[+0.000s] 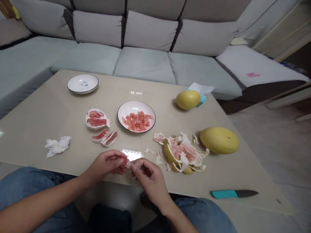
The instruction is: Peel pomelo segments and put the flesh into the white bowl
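Observation:
Over the table's near edge, my left hand [112,162] is closed around a piece of red pomelo flesh [125,161]. My right hand [147,176] pinches a pale bit of membrane [130,164] at that piece's right end. Beyond the hands, a white plate [121,111] with a dark rim bears a heap of red pomelo pulp [138,121]. Left of it lie part of a peeled pomelo [96,119] and two loose segments [109,138]. To the right of my hands, yellow rind, pith and membranes form a peel pile [183,153].
Two whole yellow pomelos, one farther back [188,99] and one nearer [219,140], are on the right, with a tissue pack [202,98] behind the first. A teal-handled knife [233,194] lies near the front right edge. Crumpled tissue [57,146] and another plate [73,84] are on the left.

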